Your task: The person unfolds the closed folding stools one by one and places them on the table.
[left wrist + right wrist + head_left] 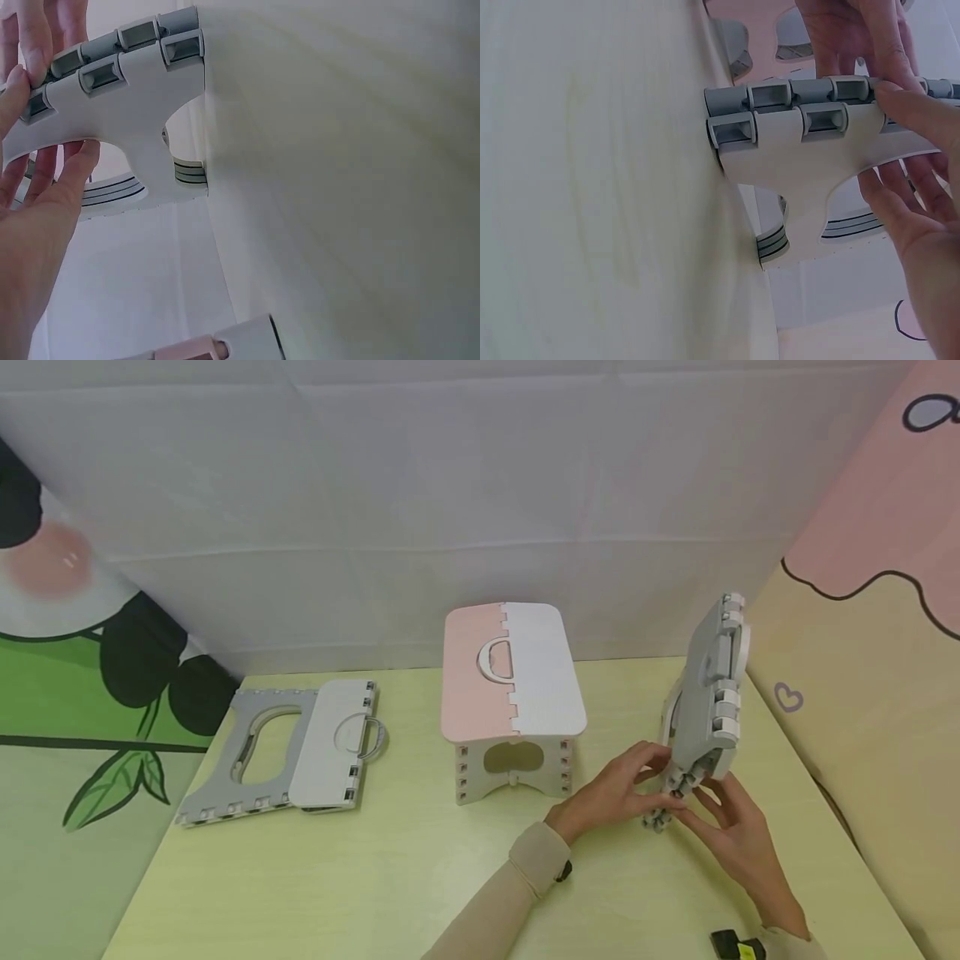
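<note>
A grey-white folding stool (705,685), partly folded, stands on edge at the right of the table. My left hand (611,789) grips its near hinged edge, with thumb outside and fingers reaching through the cut-out in the leg panel (139,97). From the other side my right hand (738,835) holds the same edge, its thumb on the row of hinge knuckles (825,116). The two hands almost meet there. Left of them an unfolded stool with a pink and white top (540,668) stands upright on its legs.
A second grey-white stool (330,743) lies folded flat at the left of the pale yellow table (360,893), its carry handle out to the right. A white cloth backdrop (450,485) hangs behind the table, with printed panels (862,710) at the sides.
</note>
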`<action>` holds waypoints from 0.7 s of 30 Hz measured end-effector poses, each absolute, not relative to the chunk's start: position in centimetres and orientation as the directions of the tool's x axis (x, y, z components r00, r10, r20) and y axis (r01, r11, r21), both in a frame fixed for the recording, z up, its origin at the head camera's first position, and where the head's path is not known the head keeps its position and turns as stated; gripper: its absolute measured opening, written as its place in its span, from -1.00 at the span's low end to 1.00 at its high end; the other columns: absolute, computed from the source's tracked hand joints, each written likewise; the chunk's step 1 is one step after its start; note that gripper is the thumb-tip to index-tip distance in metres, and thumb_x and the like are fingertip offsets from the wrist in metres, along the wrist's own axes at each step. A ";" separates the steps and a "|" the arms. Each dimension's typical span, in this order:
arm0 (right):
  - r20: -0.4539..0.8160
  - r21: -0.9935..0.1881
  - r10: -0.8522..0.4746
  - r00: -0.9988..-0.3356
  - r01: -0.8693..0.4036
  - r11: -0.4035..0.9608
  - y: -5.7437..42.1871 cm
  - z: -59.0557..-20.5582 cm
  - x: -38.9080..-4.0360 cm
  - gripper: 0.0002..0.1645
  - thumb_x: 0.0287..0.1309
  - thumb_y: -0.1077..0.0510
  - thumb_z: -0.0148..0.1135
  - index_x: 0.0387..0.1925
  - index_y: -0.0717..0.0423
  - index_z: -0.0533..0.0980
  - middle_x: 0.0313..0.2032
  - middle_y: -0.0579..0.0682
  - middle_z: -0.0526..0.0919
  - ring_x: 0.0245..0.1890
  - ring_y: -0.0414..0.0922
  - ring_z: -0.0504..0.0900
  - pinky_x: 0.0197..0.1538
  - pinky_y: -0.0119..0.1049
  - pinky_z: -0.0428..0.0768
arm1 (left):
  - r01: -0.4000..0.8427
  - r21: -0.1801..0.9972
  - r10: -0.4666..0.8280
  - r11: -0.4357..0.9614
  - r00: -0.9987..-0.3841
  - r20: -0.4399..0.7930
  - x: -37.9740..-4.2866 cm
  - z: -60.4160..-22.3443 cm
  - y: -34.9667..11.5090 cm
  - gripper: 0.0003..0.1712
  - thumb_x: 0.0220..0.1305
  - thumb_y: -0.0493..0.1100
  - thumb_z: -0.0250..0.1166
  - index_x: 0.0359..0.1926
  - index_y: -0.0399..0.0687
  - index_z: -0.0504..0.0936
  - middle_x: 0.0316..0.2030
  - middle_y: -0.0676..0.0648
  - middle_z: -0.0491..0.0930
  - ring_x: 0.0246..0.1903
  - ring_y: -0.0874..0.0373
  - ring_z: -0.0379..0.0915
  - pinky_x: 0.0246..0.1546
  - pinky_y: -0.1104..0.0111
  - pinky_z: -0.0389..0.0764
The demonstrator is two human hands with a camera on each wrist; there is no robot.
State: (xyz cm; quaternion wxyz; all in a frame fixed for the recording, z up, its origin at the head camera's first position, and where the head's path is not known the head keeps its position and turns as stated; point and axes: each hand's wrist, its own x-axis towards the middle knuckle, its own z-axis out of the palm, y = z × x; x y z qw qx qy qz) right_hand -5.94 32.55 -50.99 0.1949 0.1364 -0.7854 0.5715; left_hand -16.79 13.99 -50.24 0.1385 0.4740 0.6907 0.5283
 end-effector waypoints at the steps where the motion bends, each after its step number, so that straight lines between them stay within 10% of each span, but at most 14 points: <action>1: 0.463 -0.845 0.009 -0.886 -0.438 0.307 32.6 -51.0 -5.9 0.11 -0.23 0.88 0.25 0.45 0.47 0.21 0.38 -0.12 0.38 0.28 -0.29 0.45 0.28 -0.47 0.47 | 0.512 0.859 0.801 -0.007 -0.511 0.312 -16.8 -50.2 14.0 -0.35 0.33 -0.20 0.44 0.34 -0.12 0.37 0.22 -0.05 0.44 0.25 0.38 0.36 0.24 0.59 0.40; 21: 0.420 -0.869 0.061 -0.905 -0.382 0.315 33.0 -51.0 -5.1 0.11 -0.12 0.81 0.28 0.50 0.37 0.18 0.36 -0.16 0.40 0.26 -0.31 0.45 0.27 -0.53 0.45 | 0.587 0.809 0.803 0.027 -0.495 0.332 -16.5 -49.7 13.8 -0.35 0.32 -0.18 0.45 0.33 -0.20 0.38 0.25 -0.12 0.45 0.28 0.27 0.41 0.25 0.60 0.40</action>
